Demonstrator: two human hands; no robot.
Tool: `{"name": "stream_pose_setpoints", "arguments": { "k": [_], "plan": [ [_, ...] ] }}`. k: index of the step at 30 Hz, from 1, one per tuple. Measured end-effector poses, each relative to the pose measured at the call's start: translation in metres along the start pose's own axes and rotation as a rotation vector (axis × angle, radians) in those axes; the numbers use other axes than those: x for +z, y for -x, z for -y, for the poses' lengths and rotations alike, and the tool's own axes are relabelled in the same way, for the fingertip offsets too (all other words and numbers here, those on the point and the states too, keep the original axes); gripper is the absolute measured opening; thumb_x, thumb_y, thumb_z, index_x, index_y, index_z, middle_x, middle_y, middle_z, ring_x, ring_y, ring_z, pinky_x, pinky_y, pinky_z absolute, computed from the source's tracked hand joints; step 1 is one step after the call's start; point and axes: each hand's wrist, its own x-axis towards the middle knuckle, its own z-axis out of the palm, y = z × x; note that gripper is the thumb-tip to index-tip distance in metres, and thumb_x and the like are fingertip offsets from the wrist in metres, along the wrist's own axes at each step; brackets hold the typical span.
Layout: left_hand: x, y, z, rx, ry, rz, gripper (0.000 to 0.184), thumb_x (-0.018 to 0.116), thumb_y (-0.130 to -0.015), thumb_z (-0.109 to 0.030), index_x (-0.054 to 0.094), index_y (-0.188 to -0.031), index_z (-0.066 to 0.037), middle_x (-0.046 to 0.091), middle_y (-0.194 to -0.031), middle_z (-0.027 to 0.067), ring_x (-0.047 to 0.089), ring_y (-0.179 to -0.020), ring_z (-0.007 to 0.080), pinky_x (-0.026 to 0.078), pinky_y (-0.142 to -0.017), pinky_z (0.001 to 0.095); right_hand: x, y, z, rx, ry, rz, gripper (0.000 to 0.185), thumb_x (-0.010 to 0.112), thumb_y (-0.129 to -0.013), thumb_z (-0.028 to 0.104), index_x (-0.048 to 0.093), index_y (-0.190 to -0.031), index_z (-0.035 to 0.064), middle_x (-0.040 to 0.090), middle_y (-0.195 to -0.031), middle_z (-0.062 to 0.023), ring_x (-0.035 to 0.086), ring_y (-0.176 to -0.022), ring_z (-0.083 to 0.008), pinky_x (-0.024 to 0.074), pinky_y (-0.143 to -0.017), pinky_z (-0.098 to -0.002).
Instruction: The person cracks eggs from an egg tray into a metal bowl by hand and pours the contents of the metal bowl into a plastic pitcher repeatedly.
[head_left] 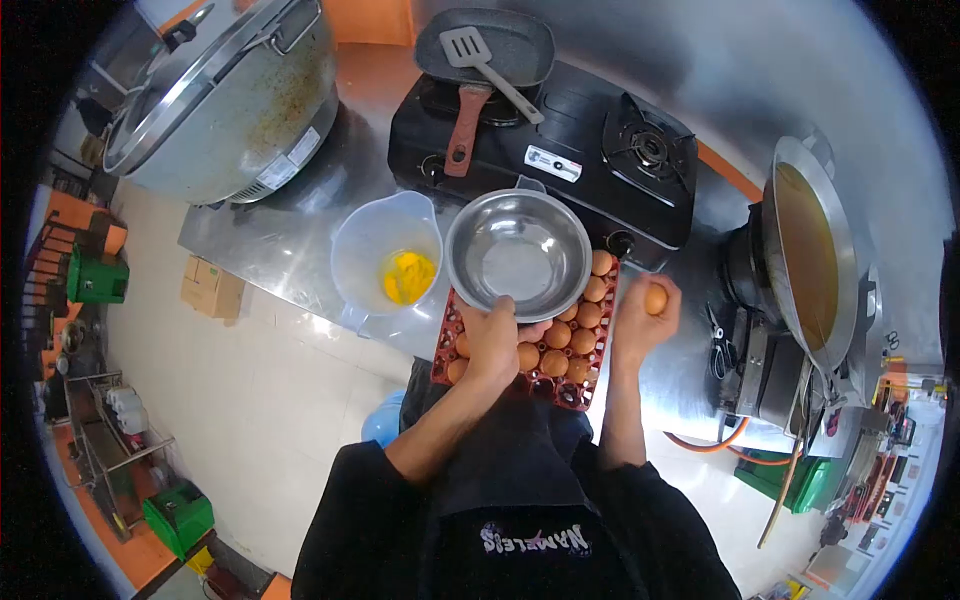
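Observation:
My left hand (492, 343) grips the near rim of a metal bowl (462, 280), thumb over the edge. The bowl looks bare inside and sits over the far part of a red egg tray (570, 396). Several brown eggs (555, 362) rest in the tray, and some of its cups hold none. To the right of the tray, my right hand (640, 325) is closed around one brown egg (655, 300). A translucent plastic jug (350, 245) stands left of the bowl, with yellow egg (408, 277) at its bottom.
Behind the bowl is a black two-burner gas stove (580, 120), carrying a square pan (515, 40) with a slotted spatula (490, 65) across it. A large lidded pot (240, 110) stands at left. On the right are a wok of brown liquid (810, 260) and scissors (720, 345).

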Motion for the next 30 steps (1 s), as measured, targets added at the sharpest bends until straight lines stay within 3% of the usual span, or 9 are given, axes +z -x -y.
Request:
{"name": "stream_pose_setpoints", "arguments": {
  "k": [2,5,8,9,12,16,19,25,30],
  "plan": [
    [0.005,0.003,0.001,0.033,0.024,-0.034,0.064,0.041,-0.09,0.004,0.01,-0.143,-0.011,0.038,-0.134,0.0207,0.062,-0.107,0.0322,0.066,-0.069,0.0378,0.003,0.006,-0.022,0.115,0.014,0.078,0.01,0.071,-0.084,0.007,0.063,-0.089,0.0035,0.065,-0.085,-0.0054,0.059,-0.081,-0.0134,0.0493,-0.075,-0.0277],
    [0.021,0.011,0.002,0.002,0.043,-0.094,0.067,0.042,-0.089,0.004,0.007,-0.144,-0.012,0.036,-0.136,0.0204,0.062,-0.106,0.0334,0.066,-0.068,0.0372,0.018,0.016,-0.04,-0.09,0.054,0.165,0.015,0.072,-0.082,0.01,0.064,-0.092,0.0031,0.068,-0.089,-0.0085,0.063,-0.085,-0.0178,0.0507,-0.079,-0.0309],
    [0.007,0.01,-0.005,-0.038,-0.002,-0.04,0.068,0.041,-0.091,0.004,0.005,-0.146,-0.013,0.034,-0.138,0.0202,0.062,-0.107,0.0337,0.066,-0.069,0.0378,0.009,0.004,-0.019,-0.067,0.054,0.129,0.011,0.071,-0.085,0.006,0.063,-0.089,0.0025,0.065,-0.087,-0.0048,0.058,-0.078,-0.0102,0.0502,-0.072,-0.0264],
    [0.006,0.009,-0.005,-0.02,-0.006,-0.043,0.067,0.041,-0.091,0.004,0.005,-0.145,-0.013,0.034,-0.138,0.0202,0.062,-0.107,0.0336,0.065,-0.07,0.0384,0.003,-0.001,0.0,0.052,0.041,0.181,0.013,0.072,-0.084,0.007,0.063,-0.091,0.0022,0.065,-0.086,-0.0051,0.059,-0.077,-0.011,0.0506,-0.073,-0.027],
    [0.002,0.014,0.001,-0.006,-0.053,-0.016,0.065,0.04,-0.093,0.003,0.005,-0.145,-0.013,0.035,-0.137,0.0202,0.062,-0.107,0.0333,0.065,-0.071,0.0397,0.006,-0.019,0.026,-0.122,0.146,0.526,0.017,0.072,-0.083,0.008,0.063,-0.096,0.0017,0.065,-0.087,-0.0059,0.059,-0.078,-0.011,0.0505,-0.073,-0.0266],
    [0.01,0.027,-0.005,-0.022,-0.105,0.064,0.065,0.04,-0.094,0.003,0.004,-0.145,-0.014,0.037,-0.137,0.0201,0.061,-0.108,0.0334,0.065,-0.073,0.0401,0.028,-0.03,0.02,-0.339,0.186,1.107,0.036,0.07,-0.084,0.015,0.057,-0.115,0.0034,0.065,-0.101,-0.0189,0.066,-0.094,-0.0309,0.0514,-0.082,-0.0368],
    [0.003,0.024,0.008,-0.031,-0.081,0.06,0.054,0.042,-0.093,-0.001,0.017,-0.14,-0.011,0.042,-0.132,0.0186,0.063,-0.103,0.0304,0.065,-0.068,0.0372,0.039,-0.016,0.005,-0.517,0.344,1.194,0.041,0.067,-0.086,0.021,0.052,-0.119,0.0027,0.062,-0.107,-0.0234,0.062,-0.099,-0.0417,0.0503,-0.085,-0.0441],
    [-0.006,0.021,0.023,0.005,-0.107,0.034,0.05,0.041,-0.094,0.0,0.015,-0.136,-0.011,0.039,-0.133,0.0188,0.06,-0.109,0.0312,0.065,-0.07,0.039,0.042,-0.002,-0.009,-0.531,0.5,1.26,0.043,0.065,-0.09,0.028,0.05,-0.118,-0.0007,0.061,-0.107,-0.0258,0.061,-0.098,-0.0445,0.0504,-0.082,-0.0478],
    [-0.018,0.01,0.047,0.031,-0.14,0.044,0.05,0.04,-0.095,0.0,0.014,-0.137,-0.011,0.037,-0.135,0.0181,0.058,-0.112,0.0334,0.065,-0.071,0.0403,0.046,-0.001,-0.014,-0.558,0.613,1.27,0.041,0.056,-0.094,0.038,0.047,-0.116,0.0038,0.06,-0.102,-0.0273,0.065,-0.085,-0.0468,0.0554,-0.07,-0.0516]
  ]
}}
